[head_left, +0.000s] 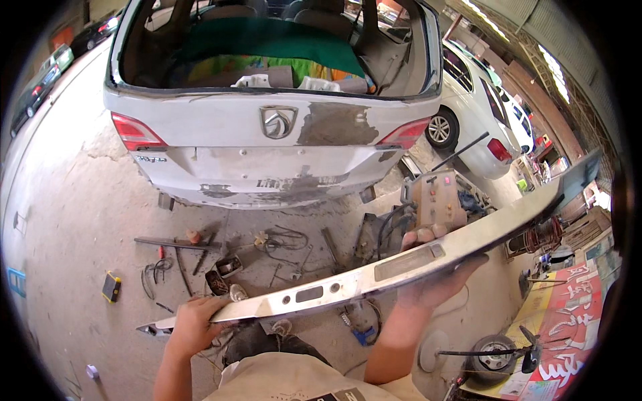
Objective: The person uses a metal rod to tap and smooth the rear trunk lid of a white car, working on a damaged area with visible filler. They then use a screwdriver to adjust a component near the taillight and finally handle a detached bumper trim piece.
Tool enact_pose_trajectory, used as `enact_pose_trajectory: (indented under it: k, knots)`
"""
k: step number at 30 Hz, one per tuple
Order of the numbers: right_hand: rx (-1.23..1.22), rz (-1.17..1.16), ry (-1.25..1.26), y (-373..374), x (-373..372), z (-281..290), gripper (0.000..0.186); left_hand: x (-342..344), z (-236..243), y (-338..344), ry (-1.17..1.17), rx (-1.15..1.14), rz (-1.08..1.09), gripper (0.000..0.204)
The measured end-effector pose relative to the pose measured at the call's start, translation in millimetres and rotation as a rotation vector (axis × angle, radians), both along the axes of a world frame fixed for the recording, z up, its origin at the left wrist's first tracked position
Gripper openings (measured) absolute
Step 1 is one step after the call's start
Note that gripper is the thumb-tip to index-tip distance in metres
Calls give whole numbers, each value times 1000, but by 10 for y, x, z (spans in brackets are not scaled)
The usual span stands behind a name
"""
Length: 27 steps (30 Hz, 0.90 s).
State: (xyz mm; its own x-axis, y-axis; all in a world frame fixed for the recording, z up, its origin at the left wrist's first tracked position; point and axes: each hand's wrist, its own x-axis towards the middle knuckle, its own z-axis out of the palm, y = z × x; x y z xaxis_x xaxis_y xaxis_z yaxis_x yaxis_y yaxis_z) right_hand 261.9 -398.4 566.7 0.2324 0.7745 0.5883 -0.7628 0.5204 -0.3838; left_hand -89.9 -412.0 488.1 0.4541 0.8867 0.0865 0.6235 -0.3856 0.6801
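A long white car trim panel [354, 284] with several cutouts and holes slants across in front of me, its right end higher than its left. My left hand [196, 323] is closed around it near its left end. Farther along to the right, my right hand [447, 279] grips it from below, with fingertips showing over the far edge and the thumb on the near side. Beyond the panel stands the rear of a white car [221, 160], its tailgate marked with dark bare patches. The rear window opening has no glass showing.
Tools, cables and metal bars [177, 242] lie on the concrete floor [80, 220] ahead. A worn machine box [435, 200] stands beyond my right hand. At lower right are a wheel [493, 354] and a red and yellow banner [568, 321]. Another white car [468, 107] is parked at right.
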Motion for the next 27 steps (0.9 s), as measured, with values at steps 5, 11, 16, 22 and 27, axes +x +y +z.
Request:
enact_pose_trajectory:
  k: [5,11,16,22,27]
  knots:
    - [-404,-635,-274,-164,-344,75,99,1,93,-77,102,350,262,45]
    - [-490,-639,-190,-260,-434,-1,83,-58,41,-148,119,497,284,46]
    - [-404,-557,-139,-293,-371,-10,74,-46,72,-196,117,524,277,45]
    - [-388,-564,-160,-311,-351,-38,71,-31,59,-235,132,536,298,45]
    - [-411,-601,-100,-318,-355,-102,58,-1,125,-246,125,530,298,48]
